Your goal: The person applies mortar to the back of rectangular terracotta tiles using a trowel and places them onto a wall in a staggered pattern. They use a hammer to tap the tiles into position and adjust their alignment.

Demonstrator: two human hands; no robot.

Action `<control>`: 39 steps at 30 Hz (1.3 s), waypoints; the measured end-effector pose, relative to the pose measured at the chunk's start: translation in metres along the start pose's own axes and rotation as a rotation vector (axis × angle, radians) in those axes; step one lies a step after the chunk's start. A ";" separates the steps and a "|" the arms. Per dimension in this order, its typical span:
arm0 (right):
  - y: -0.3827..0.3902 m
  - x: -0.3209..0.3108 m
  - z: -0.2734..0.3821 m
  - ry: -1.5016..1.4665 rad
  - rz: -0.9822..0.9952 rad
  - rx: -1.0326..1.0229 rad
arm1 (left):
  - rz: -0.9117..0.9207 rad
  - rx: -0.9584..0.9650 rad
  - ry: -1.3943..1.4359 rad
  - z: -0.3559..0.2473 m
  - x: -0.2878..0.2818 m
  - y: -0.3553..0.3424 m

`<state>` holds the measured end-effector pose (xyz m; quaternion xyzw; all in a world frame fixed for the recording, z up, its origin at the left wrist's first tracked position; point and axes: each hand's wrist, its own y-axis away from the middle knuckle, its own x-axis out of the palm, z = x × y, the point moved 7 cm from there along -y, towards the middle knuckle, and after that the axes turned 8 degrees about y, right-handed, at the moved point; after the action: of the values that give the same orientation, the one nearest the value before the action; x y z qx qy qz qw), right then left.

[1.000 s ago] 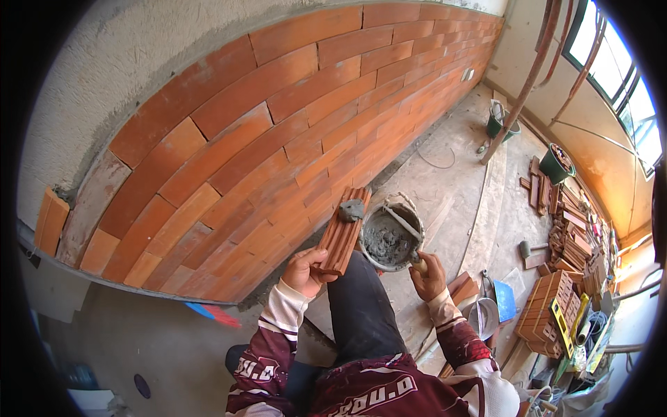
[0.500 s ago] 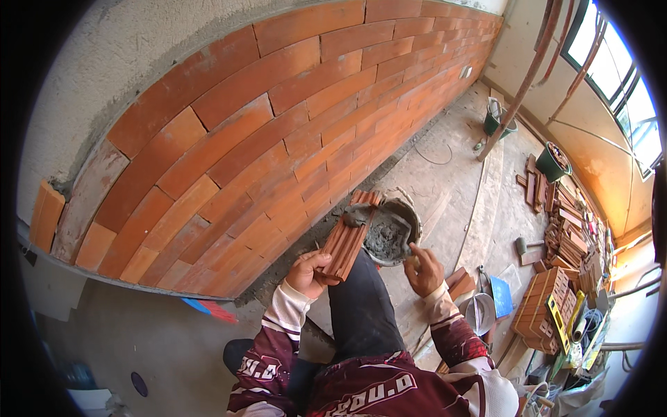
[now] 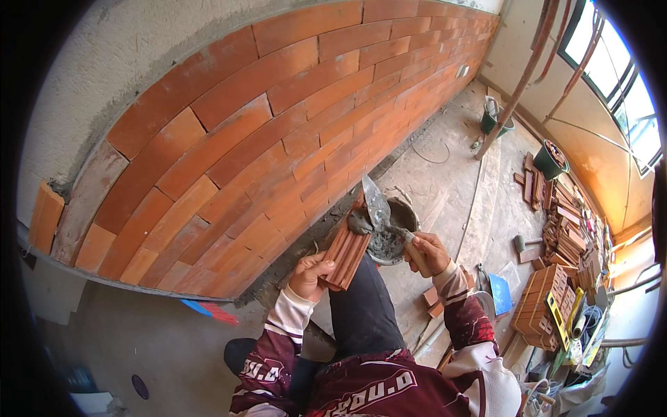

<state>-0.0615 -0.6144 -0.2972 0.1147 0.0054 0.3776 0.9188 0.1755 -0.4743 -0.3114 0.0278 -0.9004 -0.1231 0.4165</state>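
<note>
Terracotta ribbed brick (image 3: 347, 251) sits in your left hand (image 3: 310, 273), fingers wrapped round its near end, brick held out over your dark trouser leg (image 3: 361, 309) and angled up toward the wall. Grey mortar blob (image 3: 359, 222) lies on the brick's far end. Your right hand (image 3: 425, 253) is closed round the handle of a trowel (image 3: 379, 207), blade tilted up, its lower edge touching the mortar blob. Just behind brick and trowel stands a round mortar bucket (image 3: 394, 240) on the concrete floor (image 3: 445, 181), wet grey mix inside. Brick wall (image 3: 278, 139) of long orange courses fills the upper left, grey render above it. Right of you, well apart: stacks of bricks (image 3: 545, 306), a blue flat item (image 3: 499, 293), a mallet (image 3: 522, 243) on the floor, two dark green buckets (image 3: 552, 161) farther back near slanted pipes (image 3: 521, 76).
</note>
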 end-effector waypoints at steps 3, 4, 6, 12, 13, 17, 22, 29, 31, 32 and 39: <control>0.005 -0.004 -0.001 0.017 0.022 0.041 | 0.016 -0.030 -0.022 0.002 -0.007 0.003; 0.007 -0.006 -0.001 0.031 0.016 0.060 | 0.024 -0.029 -0.025 0.002 -0.004 0.005; 0.013 -0.011 -0.001 0.076 0.009 0.083 | 0.026 -0.023 -0.016 0.003 0.000 0.006; 0.035 -0.026 -0.013 0.112 0.006 0.162 | -0.049 -0.038 0.055 0.020 0.008 0.006; 0.039 -0.027 -0.016 0.116 0.000 0.175 | -0.047 -0.048 0.066 0.024 0.008 0.006; 0.056 -0.032 -0.037 0.148 0.002 0.159 | -0.032 -0.088 0.104 0.045 0.000 0.005; 0.076 -0.045 -0.054 0.190 -0.048 0.226 | -0.005 -0.071 -0.008 0.032 0.010 0.008; 0.049 -0.085 -0.047 0.779 -0.244 0.328 | -0.086 0.022 -0.055 0.010 -0.009 0.020; 0.015 -0.097 -0.054 1.198 -0.264 0.230 | -0.097 0.080 -0.044 0.006 -0.014 0.030; -0.003 -0.095 -0.055 1.465 -0.261 0.143 | -0.107 0.096 -0.037 0.004 -0.016 0.035; -0.090 -0.054 -0.057 1.992 -0.050 0.035 | -0.255 0.200 -0.037 -0.004 -0.031 0.083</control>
<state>-0.0435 -0.7024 -0.3761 -0.2411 0.7820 0.2817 0.5009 0.2028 -0.3902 -0.3122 0.1807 -0.9049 -0.0853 0.3759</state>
